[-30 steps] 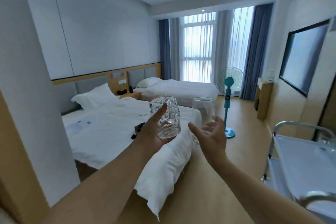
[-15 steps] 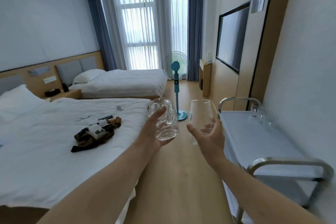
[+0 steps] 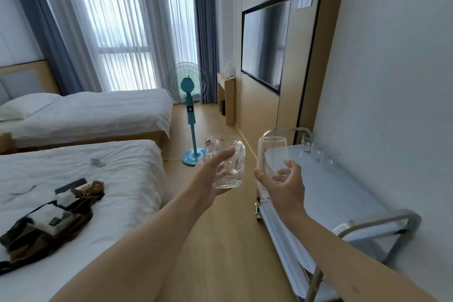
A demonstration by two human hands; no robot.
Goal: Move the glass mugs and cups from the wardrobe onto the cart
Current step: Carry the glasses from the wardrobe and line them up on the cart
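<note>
My left hand grips a clear glass mug with a handle and a small red sticker near its rim. It is held in the air over the wooden floor. My right hand holds a tall clear glass cup upright, just at the left edge of the cart. The cart has a pale top and steel rails and stands along the right wall. Several clear glasses stand at its far end by the wall.
Two white beds fill the left side; the near bed carries dark clothing and papers. A blue standing fan stands in the aisle ahead. A wall television and a small wooden desk line the right wall.
The view has swung right, bringing the cart from the frame's right edge to beside my right hand. Both hands keep their glasses, and the cup now hangs at the cart's left edge.
</note>
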